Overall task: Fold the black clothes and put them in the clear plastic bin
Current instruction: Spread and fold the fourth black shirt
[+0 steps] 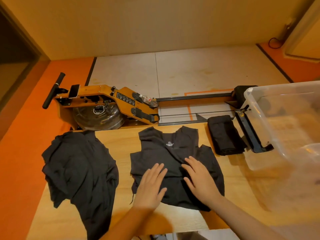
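Black shirt (174, 163) is pressed by left hand (150, 186) and right hand (200, 181), fingers (159, 168) straight.
Collar is pointed away, length running near-to-far; bare table (233, 184) is left toward the bin (270, 132).

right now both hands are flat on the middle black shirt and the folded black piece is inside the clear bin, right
No: the head view shows the folded black piece on the table beside the clear bin, not inside it. Left hand and right hand are flat on the shirt.

A wooden rowing machine (107, 104) lies on the orange floor (22, 144) beyond the wooden table (121, 141), under warm light.
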